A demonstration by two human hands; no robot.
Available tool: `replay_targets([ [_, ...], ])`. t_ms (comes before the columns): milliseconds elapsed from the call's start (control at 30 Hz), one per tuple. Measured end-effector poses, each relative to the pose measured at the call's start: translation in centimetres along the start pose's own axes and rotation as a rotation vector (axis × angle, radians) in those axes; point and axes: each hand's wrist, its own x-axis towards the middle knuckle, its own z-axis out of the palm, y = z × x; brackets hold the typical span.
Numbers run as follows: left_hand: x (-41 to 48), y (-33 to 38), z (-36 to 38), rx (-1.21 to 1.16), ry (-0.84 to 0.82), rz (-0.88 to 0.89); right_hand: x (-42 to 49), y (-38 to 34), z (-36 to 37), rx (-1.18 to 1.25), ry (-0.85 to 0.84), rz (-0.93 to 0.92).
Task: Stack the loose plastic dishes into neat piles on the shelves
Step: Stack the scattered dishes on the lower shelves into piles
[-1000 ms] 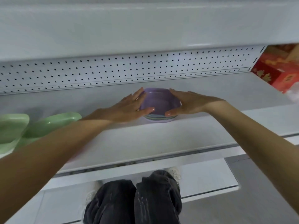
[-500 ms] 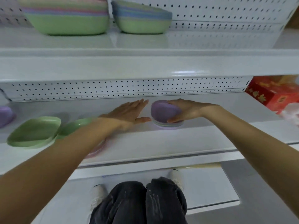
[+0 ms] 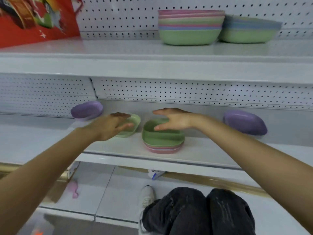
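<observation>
On the middle shelf [image 3: 194, 153] stands a short pile of dishes [image 3: 163, 141], green on top and pink below. My right hand [image 3: 174, 120] hovers over that pile, fingers straight, holding nothing. A single green dish [image 3: 133, 126] sits to its left, partly covered by my left hand [image 3: 111, 126], which is spread open over it. A purple dish [image 3: 87, 110] leans at the back left. Another purple pile [image 3: 244, 122] lies at the right.
The upper shelf [image 3: 118, 48] carries two tall piles of bowls, one striped in several colours [image 3: 189, 27] and one green and blue [image 3: 247, 30]. A red bag [image 3: 33, 19] stands at its left. My knees [image 3: 194, 212] are below, over a tiled floor.
The view has swung left and up. Both hands have left the purple pile, which now lies at the right, and reach over the green dishes.
</observation>
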Motion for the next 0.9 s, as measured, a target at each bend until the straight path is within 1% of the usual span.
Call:
replay_targets([
  [133,-2.2,-4.7,1.5,-0.082,-0.016,-0.059,3.5,-4.0,2.2,-0.022,-0.023,-0.063],
  [400,-1.7,-9.4,3.4,-0.021,0.013,-0.049,8.5,-7.2,5.2,-0.06,-0.134,-0.071],
  [500,-1.3,-10.7,4.0,0.009,0.004,-0.049,9.5,-7.8,5.7,-0.077,-0.151,-0.08],
  [567,-1.2,-11.2,4.4,0.007,0.027,-0.042,9.9,-8.2,6.1,-0.094,-0.155,-0.076],
  [800,-2.6,-11.7,4.7,0.03,0.157,0.038,9.5,-9.0,7.0,-0.118,-0.029,-0.178],
  [900,-4.0,-11.9,5.1,0.011,0.173,0.037,8.7,-9.5,7.7,-0.16,0.03,-0.23],
])
